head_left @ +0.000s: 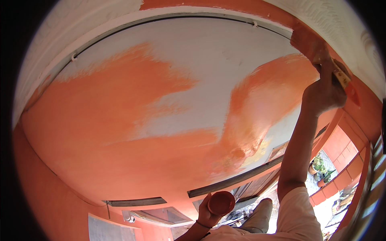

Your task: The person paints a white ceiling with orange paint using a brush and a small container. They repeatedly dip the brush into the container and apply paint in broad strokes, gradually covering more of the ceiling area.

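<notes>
My right hand (326, 90) is raised at the upper right, its fingers closed around the handle of a wide paintbrush (307, 43). The orange-coated bristles lie at the border between the pale wall and the orange band above it, over the end of the black cable. Low in the middle, my left hand (206, 215) grips a round paint container (221, 203) with reddish-orange paint inside. The wall (201, 52) is whitish grey, with a broad orange painted area (108, 96) on the left and a glossy, wet-looking orange patch (257, 96) on the right.
A black cable (173, 17) in white clips runs along the wall's top edge, below a white textured ceiling (321, 16). Dark narrow ledges (237, 176) cross the wall's lower part. Potted plants (317, 164) stand at the lower right, and a small white camera-like device (129, 217) is at the lower left.
</notes>
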Demonstrator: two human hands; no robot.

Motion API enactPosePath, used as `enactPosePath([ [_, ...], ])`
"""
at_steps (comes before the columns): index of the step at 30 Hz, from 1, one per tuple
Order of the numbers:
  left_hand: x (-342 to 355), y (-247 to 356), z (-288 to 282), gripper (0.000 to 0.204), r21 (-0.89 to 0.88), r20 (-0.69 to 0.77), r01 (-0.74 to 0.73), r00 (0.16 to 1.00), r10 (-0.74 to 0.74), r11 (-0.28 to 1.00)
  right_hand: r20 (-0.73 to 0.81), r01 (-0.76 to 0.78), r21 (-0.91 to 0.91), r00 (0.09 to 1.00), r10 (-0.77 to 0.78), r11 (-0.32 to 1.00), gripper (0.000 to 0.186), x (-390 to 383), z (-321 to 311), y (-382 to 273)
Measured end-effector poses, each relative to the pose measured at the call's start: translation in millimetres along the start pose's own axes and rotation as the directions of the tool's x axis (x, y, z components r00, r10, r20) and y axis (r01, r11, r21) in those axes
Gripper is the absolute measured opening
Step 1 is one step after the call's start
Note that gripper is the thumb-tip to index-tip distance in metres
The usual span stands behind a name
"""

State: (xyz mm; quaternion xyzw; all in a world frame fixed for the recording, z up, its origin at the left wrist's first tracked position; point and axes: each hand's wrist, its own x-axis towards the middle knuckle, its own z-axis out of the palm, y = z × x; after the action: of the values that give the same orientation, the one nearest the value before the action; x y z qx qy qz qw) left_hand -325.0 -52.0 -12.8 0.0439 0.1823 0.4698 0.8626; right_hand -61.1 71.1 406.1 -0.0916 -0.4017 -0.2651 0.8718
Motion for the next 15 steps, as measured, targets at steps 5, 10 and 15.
enactPosePath([
  [5,-3.1,2.0,1.5,0.046,-0.021,0.018,0.032,0.999,-0.031,0.999,0.291,0.605,-0.15,0.783,-0.55,0.782,0.024,-33.5,21.5,-7.7],
  [10,-6.2,5.4,4.9,0.048,-0.039,-0.033,0.023,0.999,-0.024,0.999,0.428,0.64,-0.094,0.718,-0.549,0.763,0.031,-56.1,44.9,-41.5],
  [15,1.2,7.0,-9.5,0.049,-0.028,0.045,0.03,0.999,-0.028,0.999,0.399,0.575,0.069,0.733,-0.551,0.815,0.035,-69.2,60.2,-62.1],
])
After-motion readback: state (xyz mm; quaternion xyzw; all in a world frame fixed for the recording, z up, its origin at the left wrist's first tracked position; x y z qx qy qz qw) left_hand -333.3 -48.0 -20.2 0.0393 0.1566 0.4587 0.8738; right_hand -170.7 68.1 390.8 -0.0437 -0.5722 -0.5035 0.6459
